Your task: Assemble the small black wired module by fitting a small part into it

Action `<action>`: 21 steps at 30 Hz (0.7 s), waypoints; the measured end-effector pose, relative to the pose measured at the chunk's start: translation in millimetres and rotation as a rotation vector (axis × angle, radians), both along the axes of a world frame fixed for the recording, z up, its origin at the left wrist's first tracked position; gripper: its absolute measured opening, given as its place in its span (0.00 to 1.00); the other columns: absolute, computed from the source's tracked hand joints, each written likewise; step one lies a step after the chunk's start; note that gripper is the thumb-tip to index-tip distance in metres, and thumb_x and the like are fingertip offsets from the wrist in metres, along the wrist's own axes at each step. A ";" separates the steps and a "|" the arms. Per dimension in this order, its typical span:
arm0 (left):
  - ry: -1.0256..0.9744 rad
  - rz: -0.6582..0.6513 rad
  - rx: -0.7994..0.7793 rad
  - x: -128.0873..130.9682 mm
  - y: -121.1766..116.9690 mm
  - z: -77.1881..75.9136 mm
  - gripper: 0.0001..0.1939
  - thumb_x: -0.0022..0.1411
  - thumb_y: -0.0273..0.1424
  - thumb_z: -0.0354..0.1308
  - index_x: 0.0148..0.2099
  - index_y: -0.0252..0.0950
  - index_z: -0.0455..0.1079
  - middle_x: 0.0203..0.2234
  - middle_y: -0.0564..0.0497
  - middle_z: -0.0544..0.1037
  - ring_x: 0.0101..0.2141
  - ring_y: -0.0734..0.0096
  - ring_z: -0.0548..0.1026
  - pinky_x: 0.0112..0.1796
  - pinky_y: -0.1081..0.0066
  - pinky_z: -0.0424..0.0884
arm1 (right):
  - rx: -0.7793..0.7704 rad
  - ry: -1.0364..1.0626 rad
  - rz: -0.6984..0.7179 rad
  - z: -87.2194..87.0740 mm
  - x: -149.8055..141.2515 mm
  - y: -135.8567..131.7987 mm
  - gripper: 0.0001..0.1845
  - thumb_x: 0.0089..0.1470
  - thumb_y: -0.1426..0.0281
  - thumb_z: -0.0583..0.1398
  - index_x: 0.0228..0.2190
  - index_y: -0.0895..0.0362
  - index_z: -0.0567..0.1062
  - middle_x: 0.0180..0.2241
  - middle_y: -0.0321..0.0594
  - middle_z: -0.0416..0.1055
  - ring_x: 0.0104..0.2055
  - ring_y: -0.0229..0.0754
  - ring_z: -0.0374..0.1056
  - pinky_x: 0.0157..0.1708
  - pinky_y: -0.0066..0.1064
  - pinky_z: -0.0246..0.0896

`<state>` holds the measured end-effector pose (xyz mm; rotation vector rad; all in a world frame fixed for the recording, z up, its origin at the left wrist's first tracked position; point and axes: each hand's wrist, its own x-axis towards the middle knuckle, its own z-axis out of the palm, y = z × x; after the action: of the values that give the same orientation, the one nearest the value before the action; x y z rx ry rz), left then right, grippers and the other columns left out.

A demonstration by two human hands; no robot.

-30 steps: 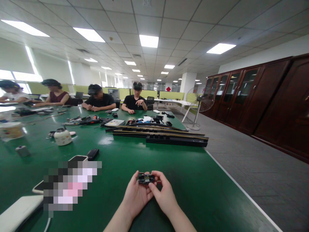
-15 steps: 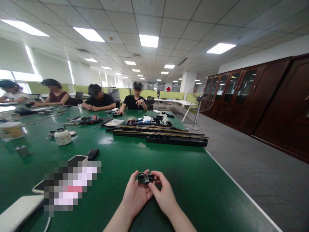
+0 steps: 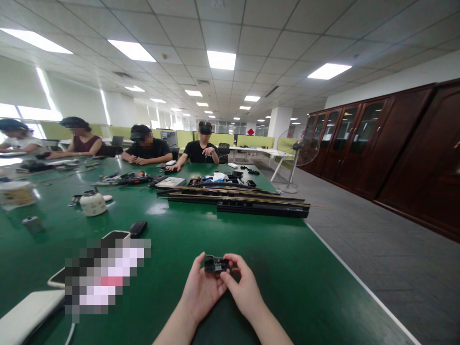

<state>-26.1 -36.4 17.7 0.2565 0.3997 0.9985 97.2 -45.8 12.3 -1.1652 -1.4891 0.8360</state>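
Note:
Between my hands is a small black plastic housing (image 3: 215,265), its open side facing up, with parts inside too small to make out. My left hand (image 3: 201,285) is under and around its left side, with the thumb at the upper left edge and the palm turned up. A thin, light cable-like strip runs along the housing's top edge near that thumb. My right hand (image 3: 243,286) pinches the right end between thumb and fingers. Both hands are just above the green tabletop (image 3: 287,268), near its front edge.
Long black rails (image 3: 264,209) with thin brass-coloured rods lie across the table ahead. To the left are a white jar (image 3: 92,203), a metal cylinder (image 3: 33,224), a phone (image 3: 117,235) and a pale flat case (image 3: 30,314). Several people sit at the far side; a fan (image 3: 295,153) stands right.
The housing and my hands have barely moved; the housing seems tilted slightly more towards me. Across the table, a person's hand on a dark object has shifted a little left.

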 end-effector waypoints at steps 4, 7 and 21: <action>-0.011 -0.002 0.001 -0.2 -0.4 0.7 0.18 0.56 0.39 0.48 0.34 0.27 0.69 0.30 0.40 0.76 0.28 0.71 0.73 0.33 0.70 0.67 | -0.011 0.013 0.003 0.4 -0.7 0.4 0.18 0.41 0.75 0.58 0.38 0.53 0.70 0.38 0.39 0.71 0.42 0.45 0.65 0.42 0.36 0.59; -0.014 -0.002 -0.001 -0.3 -0.5 1.2 0.18 0.56 0.39 0.48 0.34 0.27 0.69 0.31 0.40 0.76 0.28 0.70 0.73 0.34 0.70 0.67 | -0.022 0.013 0.003 0.6 -1.0 0.8 0.18 0.41 0.75 0.58 0.38 0.53 0.70 0.38 0.38 0.71 0.42 0.45 0.65 0.43 0.36 0.59; 0.016 0.011 0.005 -0.9 0.4 1.1 0.18 0.57 0.38 0.46 0.33 0.27 0.68 0.31 0.40 0.75 0.27 0.69 0.72 0.32 0.68 0.67 | -0.038 0.027 0.005 1.5 -1.4 0.7 0.17 0.39 0.76 0.58 0.36 0.53 0.70 0.37 0.38 0.71 0.42 0.45 0.66 0.41 0.36 0.59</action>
<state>-26.9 -36.0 18.8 0.2673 0.4140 1.0091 95.8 -45.1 13.8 -1.1744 -1.4608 0.8841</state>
